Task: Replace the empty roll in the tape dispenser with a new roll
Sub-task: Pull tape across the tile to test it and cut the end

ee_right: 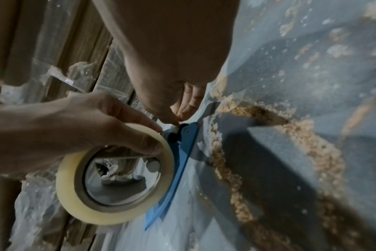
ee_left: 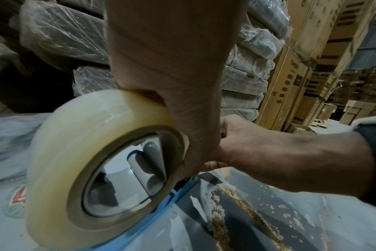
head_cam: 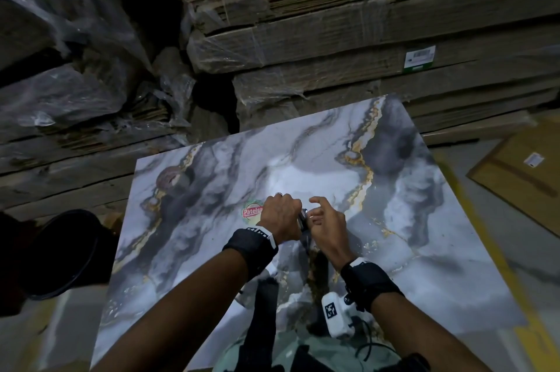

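Observation:
A full roll of clear tape (ee_left: 75, 144) sits on the grey hub (ee_left: 140, 169) of a blue tape dispenser (ee_right: 182, 152), which lies over the marble-patterned table (head_cam: 303, 159). My left hand (head_cam: 278, 214) grips the roll from above, fingers curled over its rim (ee_right: 140, 135). My right hand (head_cam: 324, 220) is just to its right. Its thumb and fingertips (ee_right: 178, 117) pinch at the dispenser's front end by the black roller (ee_right: 174, 135). In the head view both hands hide most of the dispenser, with only a metal bit (head_cam: 303, 217) showing between them.
A round red-and-green sticker (head_cam: 251, 212) lies on the table left of my left hand. Wrapped stacks of flat cardboard (head_cam: 363, 38) rise behind the table. A black bucket (head_cam: 66, 253) stands at the left, and a flat carton (head_cam: 521, 177) lies on the floor at the right.

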The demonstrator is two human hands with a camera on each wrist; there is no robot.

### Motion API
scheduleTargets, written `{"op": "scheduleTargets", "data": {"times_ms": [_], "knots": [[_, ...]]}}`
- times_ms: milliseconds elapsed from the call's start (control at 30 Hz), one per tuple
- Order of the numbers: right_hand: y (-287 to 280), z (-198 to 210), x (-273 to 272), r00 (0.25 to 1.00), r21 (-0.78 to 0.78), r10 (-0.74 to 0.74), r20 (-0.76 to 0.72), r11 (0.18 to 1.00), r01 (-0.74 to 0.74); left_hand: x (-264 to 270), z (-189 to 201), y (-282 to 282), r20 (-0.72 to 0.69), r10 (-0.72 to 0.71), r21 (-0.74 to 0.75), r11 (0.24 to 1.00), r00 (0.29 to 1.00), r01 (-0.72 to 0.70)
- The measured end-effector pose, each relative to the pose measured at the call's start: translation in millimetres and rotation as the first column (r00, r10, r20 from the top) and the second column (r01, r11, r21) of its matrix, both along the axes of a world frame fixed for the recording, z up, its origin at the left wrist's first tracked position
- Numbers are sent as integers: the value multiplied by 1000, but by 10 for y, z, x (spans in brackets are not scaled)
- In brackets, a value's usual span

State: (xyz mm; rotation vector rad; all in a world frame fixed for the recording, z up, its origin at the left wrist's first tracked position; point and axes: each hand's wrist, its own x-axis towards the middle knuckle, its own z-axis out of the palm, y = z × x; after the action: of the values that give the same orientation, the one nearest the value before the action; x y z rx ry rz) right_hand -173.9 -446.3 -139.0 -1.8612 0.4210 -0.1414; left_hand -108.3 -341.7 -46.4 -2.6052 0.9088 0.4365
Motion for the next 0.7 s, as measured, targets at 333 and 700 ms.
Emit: {"op": "scheduleTargets", "data": {"times_ms": [333, 700], "knots": [[22, 8, -38, 970, -141, 232, 71, 965, -221, 8, -38, 20, 9, 0, -52, 999, 1000, 1], [-14, -22, -122, 919, -341, 380, -100, 855, -391, -9, 9, 6, -15, 12, -65, 998, 1000, -13]]}}
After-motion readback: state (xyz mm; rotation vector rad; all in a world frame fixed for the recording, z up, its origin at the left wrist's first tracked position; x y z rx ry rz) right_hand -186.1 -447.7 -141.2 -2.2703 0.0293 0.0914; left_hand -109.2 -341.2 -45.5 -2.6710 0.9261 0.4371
